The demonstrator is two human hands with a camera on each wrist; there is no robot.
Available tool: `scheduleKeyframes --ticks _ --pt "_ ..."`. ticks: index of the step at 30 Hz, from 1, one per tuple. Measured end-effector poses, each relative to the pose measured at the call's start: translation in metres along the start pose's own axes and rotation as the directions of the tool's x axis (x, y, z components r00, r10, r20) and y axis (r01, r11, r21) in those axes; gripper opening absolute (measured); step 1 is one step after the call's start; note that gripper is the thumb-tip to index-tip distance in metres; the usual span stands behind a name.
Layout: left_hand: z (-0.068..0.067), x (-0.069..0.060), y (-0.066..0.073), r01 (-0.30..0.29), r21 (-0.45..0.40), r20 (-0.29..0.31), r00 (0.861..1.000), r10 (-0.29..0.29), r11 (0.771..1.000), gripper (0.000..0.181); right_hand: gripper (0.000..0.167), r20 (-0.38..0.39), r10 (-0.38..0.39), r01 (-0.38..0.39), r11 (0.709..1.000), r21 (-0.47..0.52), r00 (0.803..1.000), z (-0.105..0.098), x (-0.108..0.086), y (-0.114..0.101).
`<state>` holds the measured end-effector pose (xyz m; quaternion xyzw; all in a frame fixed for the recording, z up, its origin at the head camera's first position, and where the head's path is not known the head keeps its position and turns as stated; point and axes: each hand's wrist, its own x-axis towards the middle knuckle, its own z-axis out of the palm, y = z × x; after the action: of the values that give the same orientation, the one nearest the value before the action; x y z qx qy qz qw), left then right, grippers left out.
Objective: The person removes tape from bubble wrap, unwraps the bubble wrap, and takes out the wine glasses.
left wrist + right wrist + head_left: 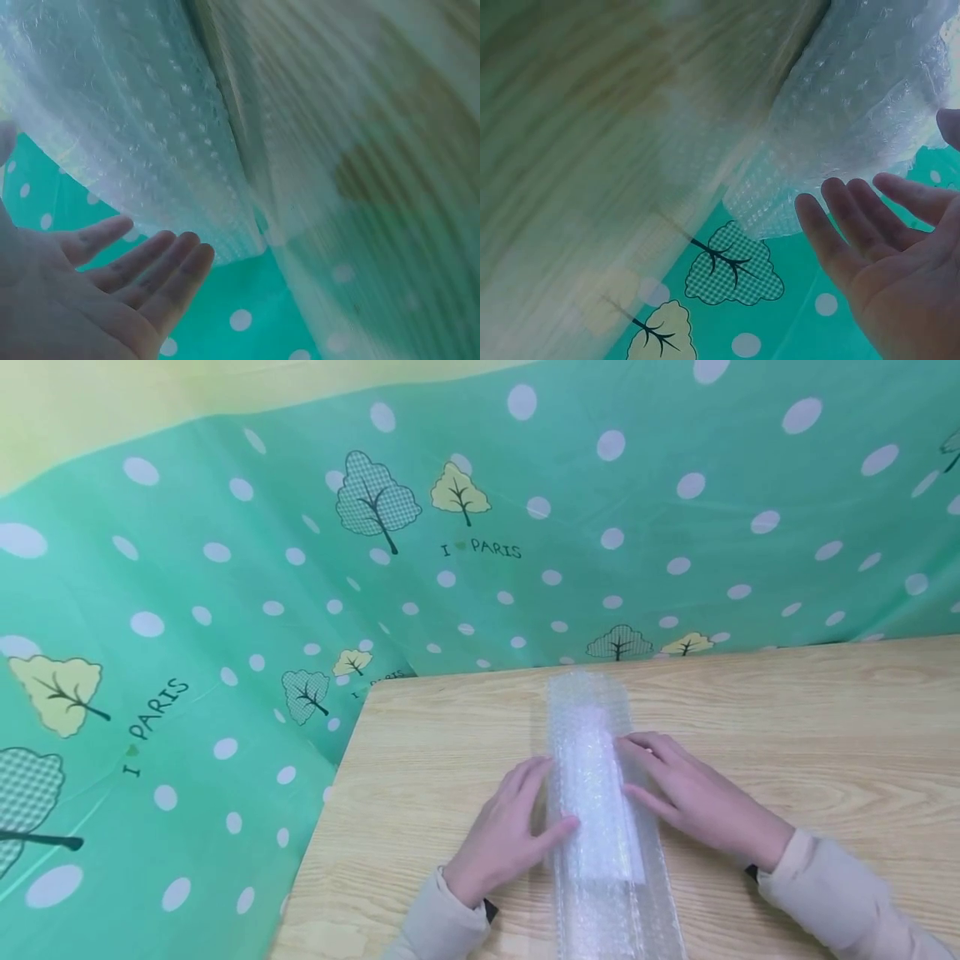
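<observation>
A long strip of clear bubble wrap (588,689) lies lengthwise on the wooden table, folded over a white object (603,827) whose kind the plastic hides. My left hand (506,831) is at the wrap's left edge, thumb over the top and fingers extended along the side. On the opposite edge, my right hand (693,793) touches the wrap with its fingertips. In the left wrist view, the left hand (112,289) has loosely extended fingers beside the bubble wrap (142,127). The right wrist view has the right hand (892,255) likewise extended near the bubble wrap (847,105).
The light wooden table (420,752) stretches to both sides of the wrap. Behind it and along the left hangs a green cloth (300,510) with white dots and printed trees. The wrap's far end nearly reaches the table's back edge; its near end runs out of view.
</observation>
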<state>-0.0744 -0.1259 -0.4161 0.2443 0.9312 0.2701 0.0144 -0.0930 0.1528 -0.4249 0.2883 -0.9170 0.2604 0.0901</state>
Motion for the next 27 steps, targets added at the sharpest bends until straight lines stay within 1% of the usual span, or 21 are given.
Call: scheduleKeyframes --ticks 5,10,20,27 --pt "0.0023 -0.0008 0.0041 0.024 -0.013 0.026 0.999 -0.024 1.0 0.082 0.057 0.001 -0.019 0.019 1.0 -0.003 1.0 0.0018 0.0006 -0.0013" --pt "0.0038 -0.0008 0.0058 0.038 -0.017 0.041 0.998 -0.037 0.999 0.084 0.056 -0.021 -0.037 0.037 0.999 -0.006 0.999 0.003 0.0014 -0.0015" --pt "0.0035 -0.0003 0.0069 0.027 -0.042 0.052 0.998 -0.025 0.999 0.083 0.051 -0.062 -0.072 0.071 0.997 -0.008 0.996 0.0045 0.0024 -0.0019" --pt "0.0026 -0.0004 0.0074 0.017 -0.035 0.054 0.998 -0.015 0.999 0.082 0.056 -0.046 -0.055 0.055 0.998 0.017 0.997 0.004 0.0029 -0.004"
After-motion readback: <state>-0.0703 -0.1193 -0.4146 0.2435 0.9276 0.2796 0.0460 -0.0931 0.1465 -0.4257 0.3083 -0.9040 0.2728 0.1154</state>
